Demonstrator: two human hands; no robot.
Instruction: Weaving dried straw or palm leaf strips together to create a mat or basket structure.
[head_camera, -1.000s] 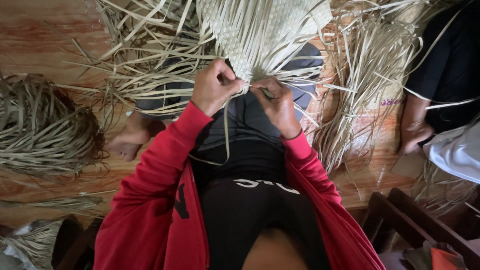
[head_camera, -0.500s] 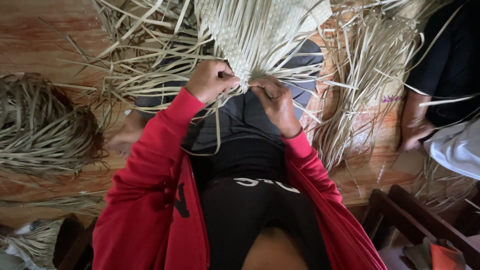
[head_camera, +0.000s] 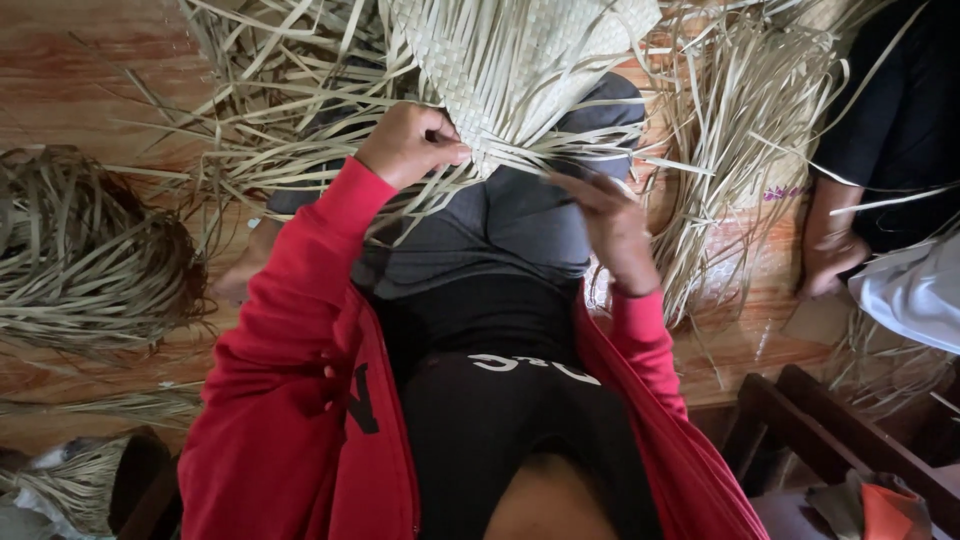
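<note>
Head cam, looking down at lap. Person in red jacket w/ black top, seated on wooden floor (head_camera: 70, 80), knees under grey cloth.

Woven mat (head_camera: 520, 60): pale flat-strip plaiting, top centre of frame, lying over the knees, lower edge unfinished, loose strips fanning down and out both sides.

Left hand (head_camera: 410, 145): closed into a fist at the mat's lower-left edge, thumb + fingers pinching a few loose strips right where the weave ends. In contact w/ mat edge.

Right hand (head_camera: 610, 215): just below-right of the mat edge, fingers extended and partly spread, not clenched. Fingertips near/among loose strip ends; a thin strip crosses the fingers but can't tell if it's actually gripped. Hand sits over the grey cloth.

Hands apart, mat's trailing strips between them.

Around:
- strip bundle (head_camera: 80, 260) on floor far left, darker, curled into a mound.
- loose strip pile (head_camera: 740, 130) right of the mat, long pale strands spread over the floor.
- more strips scattered upper left behind the left hand.
- second person (head_camera: 880, 130) at right edge, dark clothing, one hand resting on the floor near strips, white cloth beside them.
- dark wooden frame (head_camera: 830, 420) lower right, orange cloth scrap on it.
</note>
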